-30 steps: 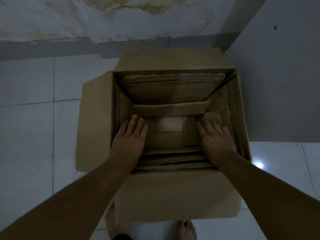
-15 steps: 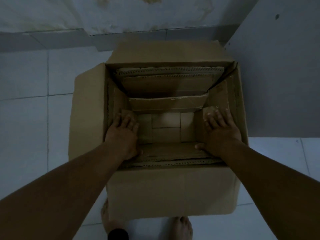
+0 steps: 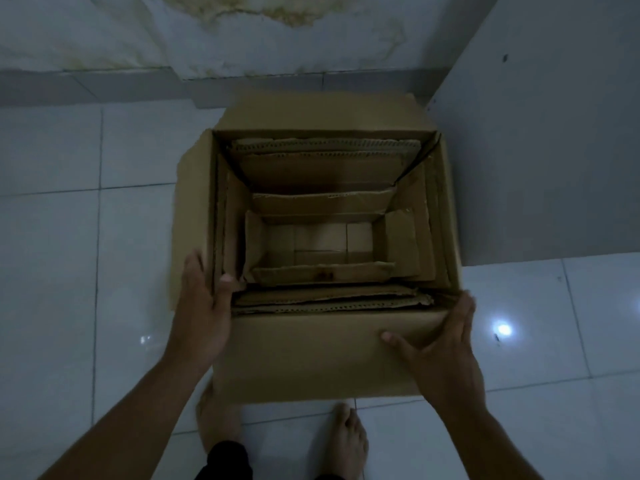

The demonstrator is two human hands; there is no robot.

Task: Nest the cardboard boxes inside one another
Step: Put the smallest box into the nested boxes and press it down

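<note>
A glossy floor of large pale grey-white tiles [image 3: 69,271] with thin dark grout lines fills most of the view, and a small bright light reflection [image 3: 503,329] glints on it at the right. Along the far edge runs a grey tiled skirting [image 3: 104,86], below a white wall with yellowish-brown stains [image 3: 263,8]. A plain grey flat panel [image 3: 554,150] stands at the right.

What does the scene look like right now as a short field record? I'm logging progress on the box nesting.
outer box: large cardboard box on the tiled floor, flaps open
contents: smaller boxes nested inside, the innermost box open and empty
left hand: at the outer box's near left corner, thumb over the rim
right hand: on the near right corner, outside the box
feet: bare, near side of the box
</note>
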